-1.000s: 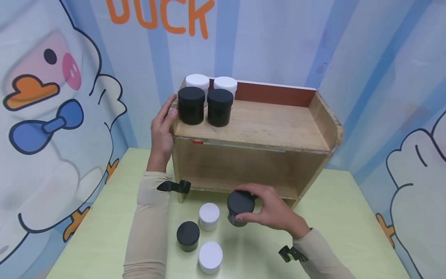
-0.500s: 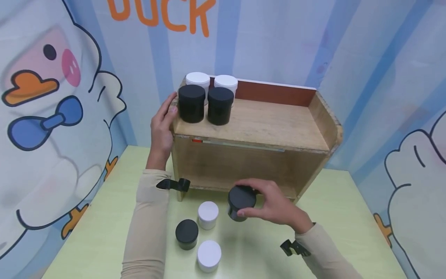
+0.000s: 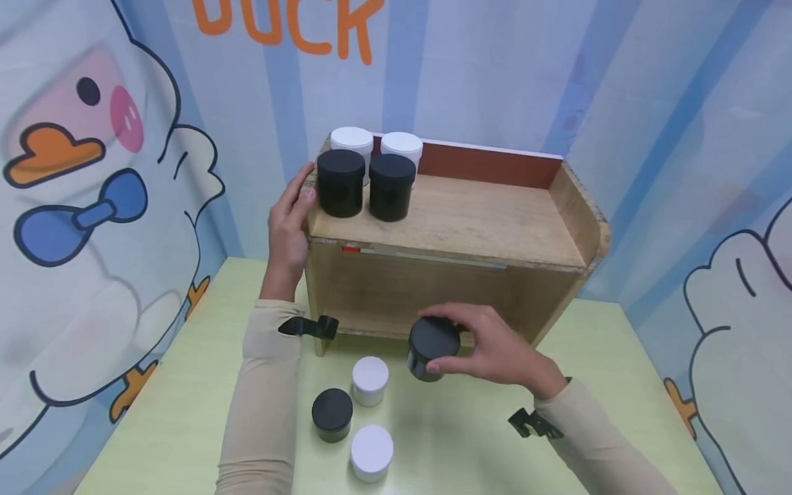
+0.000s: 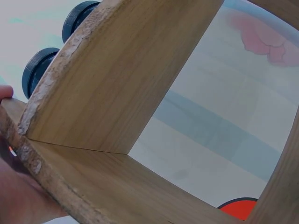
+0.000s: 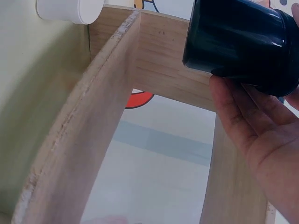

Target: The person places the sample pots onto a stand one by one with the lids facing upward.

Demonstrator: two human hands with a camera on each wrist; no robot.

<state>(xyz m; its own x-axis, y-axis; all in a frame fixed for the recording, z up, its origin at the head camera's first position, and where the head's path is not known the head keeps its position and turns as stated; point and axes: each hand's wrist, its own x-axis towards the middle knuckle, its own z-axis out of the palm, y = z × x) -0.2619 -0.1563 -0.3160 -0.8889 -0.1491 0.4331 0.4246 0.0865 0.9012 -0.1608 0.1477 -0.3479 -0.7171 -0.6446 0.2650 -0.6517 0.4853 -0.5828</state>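
Observation:
My right hand (image 3: 495, 344) grips a black lidded jar (image 3: 434, 344) between thumb and fingers, raised in front of the shelf's lower opening. In the right wrist view the glossy black jar (image 5: 236, 44) lies across the fingers. My left hand (image 3: 288, 223) holds the left side of the wooden shelf (image 3: 482, 213), its thumb over the panel's edge. Beside that thumb, on the top board, stand two black jars (image 3: 340, 184) with two white jars (image 3: 401, 146) behind them. On the table, left of the held jar, are two white jars (image 3: 370, 379) and one black jar (image 3: 333, 414).
The shelf's lower board (image 3: 365, 324) sits just above the table (image 3: 495, 440). A raised side panel (image 3: 578, 210) closes the top board on the right. Behind it all hangs a blue-and-white duck-print curtain (image 3: 482, 75).
My right hand has lifted the black jar a little, up and to the right, toward the shelf. My left hand stays on the shelf's side; the other jars have not moved.

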